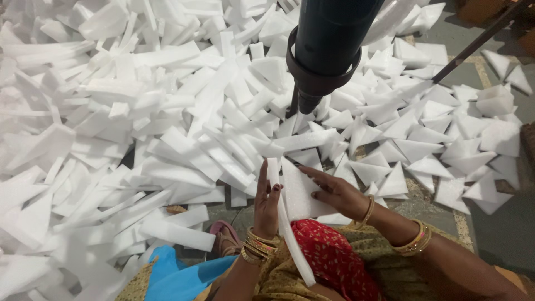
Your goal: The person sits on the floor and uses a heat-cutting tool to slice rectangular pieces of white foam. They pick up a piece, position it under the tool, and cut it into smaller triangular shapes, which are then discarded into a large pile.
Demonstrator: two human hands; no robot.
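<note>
We look down at our two hands over the lap; the floor (501, 234) ahead is heaped with white foam offcuts (167, 111), strips to the left, triangles to the right.

Left hand (267, 203): upright, palm turned inward, fingers together and pressed flat along the left side of a long foam strip (290, 234); the thumb side is hidden behind the strip, so we cannot tell whether it closes round it. The strip's long axis runs from the fingertips near the pile down toward us, crossing the red patterned cloth (329, 256) on the lap; its lower end lies past the wrist, near the gold bangles (257, 245).

Right hand (337, 192): fingers spread apart and laid flat on top of a triangular foam piece (298, 192); it presses rather than pinches. The triangle lies immediately left of the right palm, its long edge touching the strip, so the two pieces meet between the hands.

Key relation: strip stands on edge against the triangle's left side; left hand is nearer the strip, right hand nearer the triangle; both pieces sit just this side of the pile.

Overhead, a dark cylindrical tool (326, 44) hangs nose-down above the heap, clear of both hands; a thin dark rod (479, 39) slants at upper right.
</note>
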